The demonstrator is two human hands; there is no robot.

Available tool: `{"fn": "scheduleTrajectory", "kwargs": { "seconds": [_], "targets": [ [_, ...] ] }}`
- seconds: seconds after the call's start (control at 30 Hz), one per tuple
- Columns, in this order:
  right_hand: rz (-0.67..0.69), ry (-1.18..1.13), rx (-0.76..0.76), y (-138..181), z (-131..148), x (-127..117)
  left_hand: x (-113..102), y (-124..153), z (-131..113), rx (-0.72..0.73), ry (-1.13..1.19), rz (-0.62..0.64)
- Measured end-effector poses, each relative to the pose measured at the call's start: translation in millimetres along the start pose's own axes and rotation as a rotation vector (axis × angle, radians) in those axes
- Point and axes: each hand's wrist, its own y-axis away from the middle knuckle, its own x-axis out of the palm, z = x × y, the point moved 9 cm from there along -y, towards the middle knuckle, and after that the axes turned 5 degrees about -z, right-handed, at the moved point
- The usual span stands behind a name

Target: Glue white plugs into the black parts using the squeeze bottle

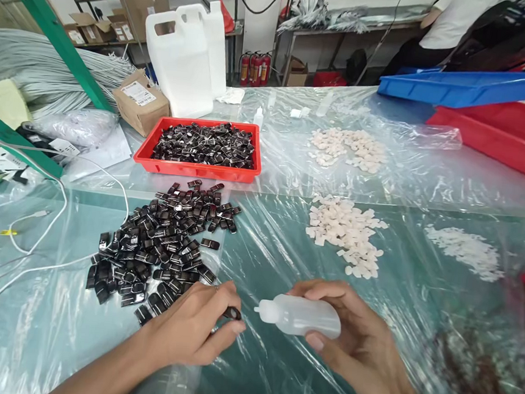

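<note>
Open counter (257,368) surrounds your hands; your left hand (191,329) pinches a black piece (233,313), fingers closed; your right hand (360,346) grips a squeeze bottle (300,315), its nozzle beside the piece.

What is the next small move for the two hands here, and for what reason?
Probably bring the nozzle of the squeeze bottle to the small black part. The right hand holds the bottle on its side, nozzle pointing left toward the part pinched in the left hand, with a small gap between them.
</note>
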Motion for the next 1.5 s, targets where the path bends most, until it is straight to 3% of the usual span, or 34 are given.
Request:
{"fn": "scheduleTrajectory", "kwargs": {
  "seconds": [0.1, 0.23, 0.6, 0.8, 0.93, 1.17, 1.37, 1.5],
  "targets": [
    [0.033, -0.195, 0.128, 7.4, -11.1, 5.3, -4.3, -0.4, -2.1, 0.002, -0.036, -0.016],
    [0.034, -0.23, 0.157, 14.3, -10.5, 10.0, -9.1, -5.2, -7.8, 0.034, -0.12, -0.02],
    [-0.009, -0.019, 0.07, 17.9, 3.8, 4.7, -1.5, -2.5, -5.5, 0.075, -0.217, 0.0],
    [0.02, 0.263, -0.197, 45.0, 13.0, -4.0, -12.5, -11.5, -16.3, 0.131, -0.278, -0.046],
    [0.078, 0.276, -0.304, 52.4, 17.5, -6.2, -9.0, -13.6, -20.6, 0.178, -0.298, 0.004],
    [0.094, 0.223, -0.24, 46.0, 16.1, -7.3, -12.1, -13.0, -21.9, 0.186, -0.281, -0.03],
    [-0.064, 0.111, -0.088, 42.7, 11.3, -10.8, -12.6, -13.6, -24.7, 0.185, -0.256, 0.005],
    [-0.055, 0.067, -0.042, 36.2, 12.7, -11.4, -12.5, -14.2, -26.8, 0.188, -0.264, 0.007]
  ]
}}
